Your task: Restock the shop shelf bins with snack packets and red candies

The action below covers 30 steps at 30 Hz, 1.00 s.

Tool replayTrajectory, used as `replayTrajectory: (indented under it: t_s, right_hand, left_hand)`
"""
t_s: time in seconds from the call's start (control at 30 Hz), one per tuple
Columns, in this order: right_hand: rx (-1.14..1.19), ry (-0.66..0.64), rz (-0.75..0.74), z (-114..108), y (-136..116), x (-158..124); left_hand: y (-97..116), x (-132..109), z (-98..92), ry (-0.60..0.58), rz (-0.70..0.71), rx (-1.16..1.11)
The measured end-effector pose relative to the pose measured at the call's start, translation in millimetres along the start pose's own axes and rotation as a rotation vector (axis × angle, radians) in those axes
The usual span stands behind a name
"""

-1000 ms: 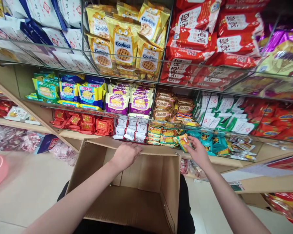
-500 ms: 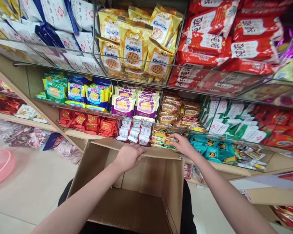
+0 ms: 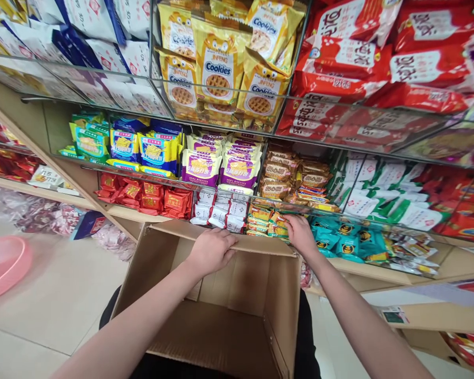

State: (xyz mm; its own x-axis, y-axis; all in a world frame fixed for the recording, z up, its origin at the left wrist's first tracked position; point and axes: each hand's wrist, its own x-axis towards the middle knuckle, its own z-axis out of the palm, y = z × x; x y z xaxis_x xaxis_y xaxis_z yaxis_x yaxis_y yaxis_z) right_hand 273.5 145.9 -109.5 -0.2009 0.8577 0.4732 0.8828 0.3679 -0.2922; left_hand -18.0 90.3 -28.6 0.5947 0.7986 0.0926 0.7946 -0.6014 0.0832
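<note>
An open cardboard box (image 3: 237, 337) rests across my lap, its inside bare where it shows. My left hand (image 3: 212, 250) is closed over the top edge of the box's far flap (image 3: 260, 246). At the lowest shelf, my right hand (image 3: 301, 235) has its bent fingers on a small yellow-and-green snack packet (image 3: 277, 220) at the right end of its pile. Teal packets (image 3: 335, 239) lie just right of that hand. White packets (image 3: 221, 210) sit left of the yellow-green pile, beyond my left hand.
Clear dividers (image 3: 221, 125) front the shelves above, which hold yellow cookie bags (image 3: 220, 68) and red bags (image 3: 343, 58). Purple biscuit packs (image 3: 240, 167) stand on the middle tier. A pink basin (image 3: 8, 266) is on the floor at left, near plastic-wrapped bundles (image 3: 112, 239).
My right hand has shifted slightly right, and its fingers are more bent at the yellow-and-green packets. My left hand stays on the box flap. The view has moved a little.
</note>
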Motion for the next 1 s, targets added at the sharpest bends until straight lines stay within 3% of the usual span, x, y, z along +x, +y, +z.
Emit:
replayTrajectory:
  t_s: [0.17, 0.37, 0.47, 0.57, 0.67, 0.73, 0.87, 0.93, 1.0]
  right_hand:
    - [-0.080, -0.057, -0.074, -0.9, -3.1, 5.0]
    - [-0.015, -0.074, 0.012, -12.1, 1.4, -4.0]
    - [0.156, 0.037, 0.166, -27.9, -8.6, -19.0]
    - [0.320, 0.123, 0.269, -51.5, -39.1, -24.4]
    - [0.439, 0.062, 0.161, -70.8, -74.8, -14.2]
    - [0.510, -0.021, 0.078, -74.6, -85.1, -5.8]
    - [0.543, -0.032, 0.195, -58.9, -57.2, -3.6]
    - [0.351, -0.032, 0.232, -44.3, -32.8, -7.2]
    - [0.106, -0.131, 0.143, -29.6, -15.2, -9.5]
  left_hand:
    - [1.4, 2.0, 1.0, -0.001, -0.011, -0.010]
    - [-1.9, 0.6, -5.9, -0.004, 0.005, -0.088]
    - [-5.5, 3.2, -12.7, -0.037, -0.016, -0.289]
    - [1.2, 19.7, -18.7, 0.000, -0.065, -0.570]
    - [16.6, 47.0, -17.7, 0.066, 0.040, -0.880]
    - [23.7, 63.1, -11.6, -0.006, 0.084, -1.032]
    - [20.3, 75.1, 3.7, -0.271, -0.023, -1.351]
    - [15.3, 73.0, 7.7, -0.345, -0.060, -1.510]
    - [12.2, 69.3, 8.8, -0.371, -0.071, -1.574]
